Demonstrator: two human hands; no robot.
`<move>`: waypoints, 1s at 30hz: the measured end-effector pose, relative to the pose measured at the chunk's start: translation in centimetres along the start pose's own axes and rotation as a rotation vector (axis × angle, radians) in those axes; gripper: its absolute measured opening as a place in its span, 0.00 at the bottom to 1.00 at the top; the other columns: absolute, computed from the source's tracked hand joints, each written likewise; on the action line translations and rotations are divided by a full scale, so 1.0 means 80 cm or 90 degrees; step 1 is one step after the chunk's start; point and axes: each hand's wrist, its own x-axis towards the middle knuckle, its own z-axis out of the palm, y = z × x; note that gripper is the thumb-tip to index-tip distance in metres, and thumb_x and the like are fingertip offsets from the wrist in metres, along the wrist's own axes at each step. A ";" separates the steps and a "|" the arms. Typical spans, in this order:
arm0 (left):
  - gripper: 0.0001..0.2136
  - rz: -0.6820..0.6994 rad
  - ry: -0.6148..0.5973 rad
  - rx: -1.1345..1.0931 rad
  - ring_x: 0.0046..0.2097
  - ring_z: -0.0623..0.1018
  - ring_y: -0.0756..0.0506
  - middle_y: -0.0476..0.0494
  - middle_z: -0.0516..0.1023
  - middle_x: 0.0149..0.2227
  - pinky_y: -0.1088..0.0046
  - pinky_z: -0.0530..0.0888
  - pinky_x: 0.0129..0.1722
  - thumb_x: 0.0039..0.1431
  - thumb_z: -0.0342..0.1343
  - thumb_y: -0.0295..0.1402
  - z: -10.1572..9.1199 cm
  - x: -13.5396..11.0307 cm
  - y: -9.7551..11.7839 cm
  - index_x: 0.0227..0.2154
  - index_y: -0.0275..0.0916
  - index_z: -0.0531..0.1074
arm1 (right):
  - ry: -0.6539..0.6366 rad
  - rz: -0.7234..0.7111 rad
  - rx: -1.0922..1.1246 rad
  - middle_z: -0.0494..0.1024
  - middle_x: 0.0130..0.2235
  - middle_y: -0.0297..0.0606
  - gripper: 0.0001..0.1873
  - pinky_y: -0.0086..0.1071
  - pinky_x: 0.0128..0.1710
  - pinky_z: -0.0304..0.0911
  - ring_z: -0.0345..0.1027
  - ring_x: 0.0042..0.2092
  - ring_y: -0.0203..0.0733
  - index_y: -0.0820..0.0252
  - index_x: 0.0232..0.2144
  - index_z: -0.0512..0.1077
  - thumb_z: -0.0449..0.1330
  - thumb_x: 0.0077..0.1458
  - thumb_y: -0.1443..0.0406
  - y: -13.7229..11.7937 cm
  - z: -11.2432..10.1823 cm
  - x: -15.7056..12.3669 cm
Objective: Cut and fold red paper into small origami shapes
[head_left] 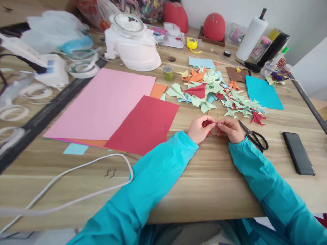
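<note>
Two hands [200,131] [231,130] pinch red paper [206,123], black-handled scissors [251,133] just beside, folded-paper pile [212,84] beyond.

left hand [200,129] and right hand [230,130] close together, both in a pinch, forearms [155,173] aslant

The wood-grain desk [204,190] carries a stack of coloured paper sheets [102,102], a heap of origami figures [196,91], black-handled scissors [250,132], a smartphone [298,153], a yellow tape measure [191,43] and a white cable [114,155].

gap btwn sleeves [163,170], scissors [252,134] crowd r hand [230,129]
</note>
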 end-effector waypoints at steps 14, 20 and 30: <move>0.04 0.004 -0.009 0.028 0.26 0.67 0.52 0.51 0.70 0.23 0.75 0.66 0.28 0.48 0.56 0.31 0.000 -0.002 0.002 0.25 0.36 0.70 | 0.003 0.020 0.016 0.73 0.20 0.32 0.20 0.28 0.19 0.61 0.64 0.19 0.32 0.61 0.23 0.70 0.66 0.38 0.50 0.001 0.001 0.000; 0.04 0.012 -0.003 0.042 0.25 0.67 0.52 0.49 0.71 0.24 0.76 0.65 0.26 0.48 0.57 0.31 0.000 -0.001 -0.007 0.26 0.35 0.72 | 0.010 0.037 0.045 0.73 0.19 0.32 0.20 0.27 0.17 0.61 0.64 0.18 0.32 0.61 0.22 0.70 0.67 0.36 0.50 -0.004 0.004 0.000; 0.04 0.061 0.010 0.078 0.29 0.70 0.50 0.46 0.73 0.27 0.74 0.68 0.30 0.49 0.56 0.31 0.001 -0.002 -0.006 0.25 0.35 0.72 | 0.063 0.003 -0.049 0.70 0.17 0.31 0.22 0.27 0.16 0.60 0.63 0.17 0.32 0.61 0.23 0.67 0.61 0.42 0.47 0.005 0.011 -0.004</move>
